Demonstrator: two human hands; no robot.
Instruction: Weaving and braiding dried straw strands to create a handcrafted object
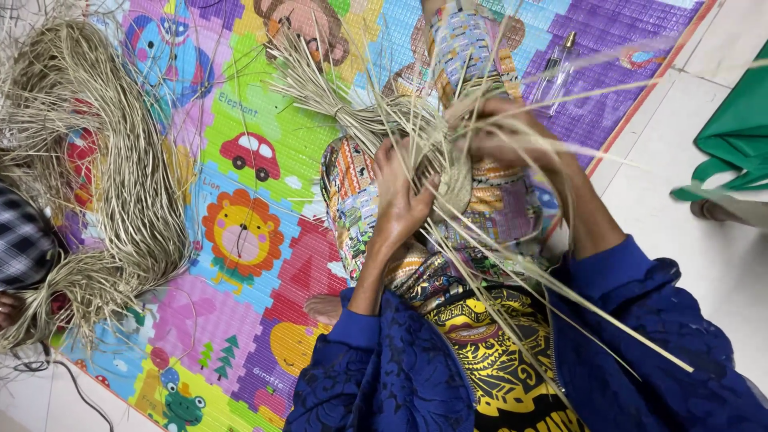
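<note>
Nearest, loose straw strands [560, 312] fan down across the blue sleeves and lap, running diagonally away from the small round woven straw piece [452, 180]. The left hand [400, 196] has its fingers curled closed on that piece's near edge; the right hand [508, 132] pinches strands just right of it. The piece sits over the patterned skirt. A tied straw bundle [336, 100] points up-left from it. Well left of it, a large straw heap [96, 160] covers the colourful animal play mat [264, 184].
</note>
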